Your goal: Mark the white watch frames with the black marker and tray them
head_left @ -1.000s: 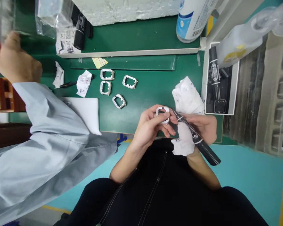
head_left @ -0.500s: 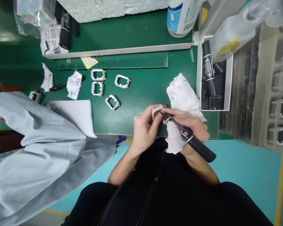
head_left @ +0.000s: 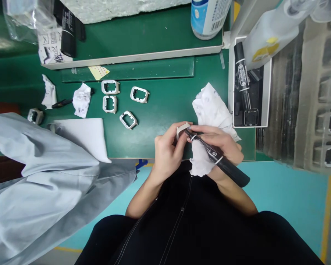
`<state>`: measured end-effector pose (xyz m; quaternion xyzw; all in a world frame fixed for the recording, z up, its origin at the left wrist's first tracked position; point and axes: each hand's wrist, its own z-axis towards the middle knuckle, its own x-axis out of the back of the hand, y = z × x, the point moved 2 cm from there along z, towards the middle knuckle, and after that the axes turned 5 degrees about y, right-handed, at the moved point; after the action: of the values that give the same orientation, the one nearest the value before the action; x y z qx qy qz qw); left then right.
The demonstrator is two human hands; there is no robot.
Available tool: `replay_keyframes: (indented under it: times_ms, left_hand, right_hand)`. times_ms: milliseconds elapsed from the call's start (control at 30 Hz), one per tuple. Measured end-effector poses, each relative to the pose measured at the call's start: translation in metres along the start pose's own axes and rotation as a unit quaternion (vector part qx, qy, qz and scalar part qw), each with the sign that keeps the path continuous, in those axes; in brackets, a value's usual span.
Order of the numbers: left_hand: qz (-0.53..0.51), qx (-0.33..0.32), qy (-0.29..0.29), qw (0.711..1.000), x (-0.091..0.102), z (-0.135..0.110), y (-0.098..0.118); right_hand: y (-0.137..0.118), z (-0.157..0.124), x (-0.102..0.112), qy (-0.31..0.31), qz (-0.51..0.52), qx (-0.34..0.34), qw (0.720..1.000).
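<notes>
My left hand [head_left: 168, 151] pinches a small pale watch-case frame [head_left: 182, 129] between thumb and fingers, close to the table's front edge. In my right hand [head_left: 223, 143] is a black marker pen [head_left: 216, 158], its tip end up against the frame's right side. A crumpled white tissue [head_left: 200, 159] hangs under the marker, also tucked in the right hand. Whether the tip touches the frame, my fingers hide. Several similar frames lie on the green table to the left, among them one tilted frame [head_left: 128, 120] nearest my left hand.
A bigger crumpled cloth [head_left: 212, 108] lies beyond my right hand. At right stand a white box [head_left: 266, 99] with a marker inside, a spray bottle [head_left: 270, 40] and trays of frames [head_left: 300, 110]. A person's grey sleeve [head_left: 60, 158] reaches in at left, by a white pad [head_left: 91, 136].
The view has shifted slightly, so the table items appear a little further left. Both hands keep their hold, and the marker stays at the frame with only a slight change of angle.
</notes>
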<state>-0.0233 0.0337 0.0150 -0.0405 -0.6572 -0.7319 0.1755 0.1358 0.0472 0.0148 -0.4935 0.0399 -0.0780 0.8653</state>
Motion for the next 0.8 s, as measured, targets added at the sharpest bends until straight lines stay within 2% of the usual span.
replay_keyframes:
  times_ms: [467, 800]
  left_hand:
    - [0.036, -0.020, 0.001, 0.999, -0.0001, -0.0015, 0.0022]
    - [0.057, -0.011, -0.005, 0.998, 0.0006, -0.0035, 0.0031]
  right_hand:
    - [-0.0019, -0.0013, 0.0019, -0.013, -0.002, -0.034, 0.999]
    - [-0.0038, -0.0032, 0.0035, -0.030, -0.070, 0.061, 0.995]
